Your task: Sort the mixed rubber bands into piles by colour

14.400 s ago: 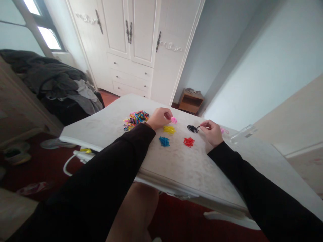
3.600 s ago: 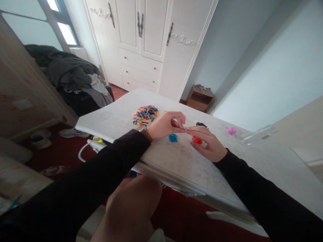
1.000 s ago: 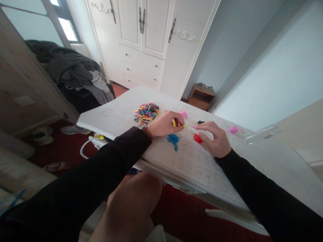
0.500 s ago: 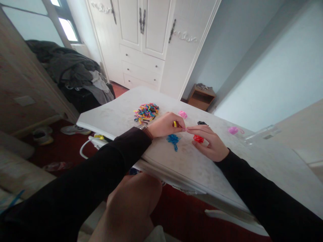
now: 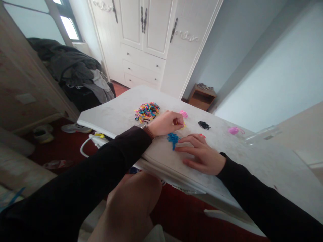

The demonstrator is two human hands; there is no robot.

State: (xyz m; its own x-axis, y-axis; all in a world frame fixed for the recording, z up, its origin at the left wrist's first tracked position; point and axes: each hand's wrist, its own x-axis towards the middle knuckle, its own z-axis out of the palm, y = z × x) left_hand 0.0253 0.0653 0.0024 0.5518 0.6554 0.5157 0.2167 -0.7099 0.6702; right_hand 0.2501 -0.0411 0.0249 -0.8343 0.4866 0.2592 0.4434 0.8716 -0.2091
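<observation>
My left hand (image 5: 167, 123) is closed in a pinch above the white table, with yellow elastic bands (image 5: 184, 126) showing at its fingertips. Just below it lies a small blue heap of elastic bands (image 5: 172, 137). My right hand (image 5: 203, 154) is held low over the table with its fingers spread. Its fingertips are close to the lower end of the blue heap; whether they touch it I cannot tell. Behind its knuckles, most of the red heap (image 5: 202, 135) is hidden. A mixed-colour heap of bands (image 5: 147, 112) lies left of my left hand.
Farther back on the white table (image 5: 113, 116) are a pink heap (image 5: 184, 114) and a black heap (image 5: 204, 125). A pink-purple bundle (image 5: 234, 130) and a clear plastic container (image 5: 261, 135) lie to the right. A white wardrobe (image 5: 143, 70) stands beyond the table.
My right hand has left my left fingertips and dropped nearer to me, its fingers spreading beside the blue heap. The black heap is uncovered, while the red one is mostly hidden.
</observation>
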